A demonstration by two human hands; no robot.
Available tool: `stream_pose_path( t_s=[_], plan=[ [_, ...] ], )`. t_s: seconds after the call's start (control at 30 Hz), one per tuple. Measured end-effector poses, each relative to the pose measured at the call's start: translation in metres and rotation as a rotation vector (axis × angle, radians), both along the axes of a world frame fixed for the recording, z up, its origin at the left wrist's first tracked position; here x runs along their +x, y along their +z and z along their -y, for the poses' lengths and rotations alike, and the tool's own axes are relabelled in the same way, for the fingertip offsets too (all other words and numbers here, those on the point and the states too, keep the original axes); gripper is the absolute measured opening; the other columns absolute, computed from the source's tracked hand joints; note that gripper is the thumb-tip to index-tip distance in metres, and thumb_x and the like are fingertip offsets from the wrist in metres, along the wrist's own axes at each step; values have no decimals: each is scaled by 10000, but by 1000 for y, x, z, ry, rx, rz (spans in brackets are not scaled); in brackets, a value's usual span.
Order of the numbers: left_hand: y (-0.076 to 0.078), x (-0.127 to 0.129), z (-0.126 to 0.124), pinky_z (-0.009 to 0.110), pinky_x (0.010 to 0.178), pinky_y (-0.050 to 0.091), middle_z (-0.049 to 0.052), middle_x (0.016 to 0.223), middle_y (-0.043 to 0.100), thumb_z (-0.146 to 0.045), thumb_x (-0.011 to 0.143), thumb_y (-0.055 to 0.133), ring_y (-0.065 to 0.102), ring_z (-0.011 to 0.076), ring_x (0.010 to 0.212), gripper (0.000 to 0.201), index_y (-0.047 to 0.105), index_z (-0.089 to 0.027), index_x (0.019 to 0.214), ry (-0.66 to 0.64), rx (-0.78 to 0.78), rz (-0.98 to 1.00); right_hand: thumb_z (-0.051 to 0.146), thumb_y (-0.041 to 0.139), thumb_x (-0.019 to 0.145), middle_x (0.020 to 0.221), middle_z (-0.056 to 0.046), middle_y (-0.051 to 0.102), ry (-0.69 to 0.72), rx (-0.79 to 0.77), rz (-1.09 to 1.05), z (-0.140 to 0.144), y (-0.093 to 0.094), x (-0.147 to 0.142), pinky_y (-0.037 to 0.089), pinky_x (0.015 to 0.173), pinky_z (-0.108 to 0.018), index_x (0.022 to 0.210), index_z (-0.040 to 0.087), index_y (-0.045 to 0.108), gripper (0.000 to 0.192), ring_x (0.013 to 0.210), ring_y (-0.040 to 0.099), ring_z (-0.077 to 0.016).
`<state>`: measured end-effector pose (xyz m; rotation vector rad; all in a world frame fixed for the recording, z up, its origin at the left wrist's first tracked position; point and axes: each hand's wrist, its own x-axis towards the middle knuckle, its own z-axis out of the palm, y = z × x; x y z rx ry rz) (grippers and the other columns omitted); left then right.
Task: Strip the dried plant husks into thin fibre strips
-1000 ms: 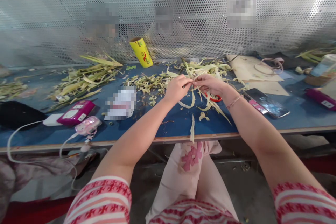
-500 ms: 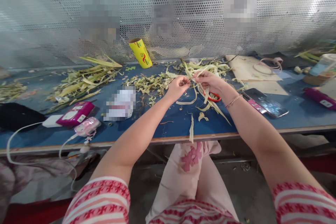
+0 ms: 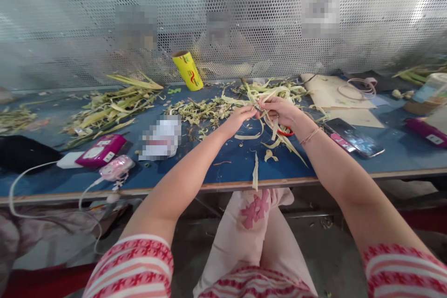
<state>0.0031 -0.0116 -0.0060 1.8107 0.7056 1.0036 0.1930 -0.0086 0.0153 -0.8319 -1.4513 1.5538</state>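
Note:
Both my hands meet over the middle of the blue table. My right hand grips a bunch of pale green husk strips that hang down onto the table. My left hand pinches the same bunch at its top, fingertips touching the right hand. Red-handled scissors lie partly hidden under my right wrist. A heap of husk strips sits just behind my hands, and chopped scraps lie to the left of them.
A yellow roll leans at the mesh screen, with people behind it. Long green leaves lie back left. Near left: a magenta device, a pink gadget with white cable. A phone and cardboard lie right.
My hands parted slightly half a second ago and have come together again, a little farther from me. The husk strips shifted with them.

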Motion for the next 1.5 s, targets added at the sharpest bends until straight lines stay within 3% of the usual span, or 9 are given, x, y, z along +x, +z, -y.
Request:
stream_pose_path(
  t_s=[0.17, 0.27, 0.33, 0.47, 0.7, 0.87, 1.1, 1.33, 1.5],
  plan=[
    [-4, 2, 0, 299, 677, 402, 2, 602, 534, -434, 858, 598, 488, 137, 614, 301, 650, -178, 710, -60, -39, -25, 349, 869, 605, 523, 54, 549, 2, 9, 10, -1, -2, -2, 119, 405, -207, 772, 159, 590, 377, 395, 282, -15],
    [-9, 6, 0, 302, 681, 430, 8, 627, 568, -415, 864, 606, 531, 134, 617, 280, 634, -174, 726, -138, -161, 89, 360, 872, 604, 580, 13, 620, -3, -5, 33, 0, -2, -3, 219, 415, -199, 787, 164, 598, 383, 438, 423, -47],
    [-10, 9, 0, 308, 689, 445, 17, 653, 595, -377, 864, 611, 551, 132, 618, 259, 619, -168, 710, -141, -243, 156, 349, 877, 605, 569, 30, 597, -8, -19, 24, 1, -1, -4, 253, 423, -199, 791, 162, 599, 383, 430, 403, -38],
    [-6, 11, 3, 296, 652, 435, 40, 701, 656, -287, 861, 609, 545, 112, 570, 229, 597, -160, 671, 0, -371, 232, 286, 875, 619, 556, 85, 489, -54, -9, -38, 3, 1, -4, 201, 402, -203, 860, 159, 614, 377, 416, 272, -11],
    [5, 7, 0, 231, 620, 435, 10, 617, 633, -79, 766, 544, 523, 72, 530, 177, 534, -157, 607, 146, -558, 431, 253, 831, 674, 603, 58, 483, -148, 6, -12, 0, 1, -4, 359, 464, -226, 923, 171, 621, 336, 510, 432, -68],
    [8, 4, -3, 230, 612, 452, -26, 549, 540, -160, 829, 567, 529, 78, 530, 197, 534, -170, 635, 154, -683, 535, 225, 828, 647, 651, 42, 552, -116, 42, 58, 1, -1, -1, 358, 493, -235, 1034, 160, 611, 449, 546, 469, -81],
    [4, 4, -5, 203, 557, 439, -32, 533, 519, -114, 822, 603, 510, 56, 503, 228, 518, -165, 617, 143, -640, 524, 205, 807, 657, 669, 36, 563, -170, 203, 232, -2, -7, -4, 375, 601, -250, 966, 162, 605, 372, 635, 511, -105],
    [11, 2, -7, 175, 534, 447, -21, 544, 541, -85, 826, 562, 484, 36, 482, 237, 516, -163, 607, 335, -679, 617, 187, 788, 663, 703, -1, 591, -393, 524, 617, -8, -8, -3, 397, 734, -311, 669, 189, 555, 233, 715, 528, -148],
    [14, -5, -10, 175, 535, 477, 2, 559, 573, -114, 824, 563, 504, 53, 497, 220, 509, -181, 622, 366, -760, 653, 241, 696, 757, 631, 15, 577, -148, 710, 791, 1, -9, -8, 370, 657, -292, 714, 204, 604, 108, 621, 511, -141]
  ],
)
